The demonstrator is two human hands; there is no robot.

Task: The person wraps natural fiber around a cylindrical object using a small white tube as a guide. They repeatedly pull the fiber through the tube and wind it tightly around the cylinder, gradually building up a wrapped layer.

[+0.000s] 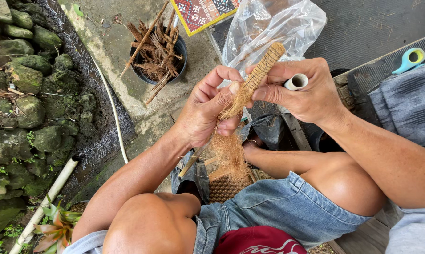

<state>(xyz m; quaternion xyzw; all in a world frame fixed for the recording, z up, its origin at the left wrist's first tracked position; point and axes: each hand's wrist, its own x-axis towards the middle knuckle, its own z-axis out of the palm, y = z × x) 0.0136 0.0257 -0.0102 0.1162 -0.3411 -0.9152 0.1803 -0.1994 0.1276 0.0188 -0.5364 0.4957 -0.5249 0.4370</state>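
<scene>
- A mossy stone wall was seen along the left side of the view, with a wet concrete gutter running beside it.
- The person's bent knees in blue denim shorts were seen at the bottom of the view, below both hands.
- A crumpled clear plastic bag was spread on the ground above the hands, just behind the stick's upper end.
- A folded grey cloth was laid on a board at the right edge, with a teal tape dispenser just above it.
- A black pot was stood on the concrete at the upper middle, filled with brown dried husk strips and sticks.
- The left hand was held curled, its thumb and fingers pinched on a tuft of coconut fibre at the lower end of the stick.
- The right hand was closed around a fibre-wrapped stick, which was tilted up to the right between both hands; a short white tube was also gripped among its fingers.
- A loose hank of tan fibre was hung down from the pinched tuft towards a woven brown mat between the knees.
- A white pipe was laid slanting at the lower left, beside a small reddish-green plant.
</scene>
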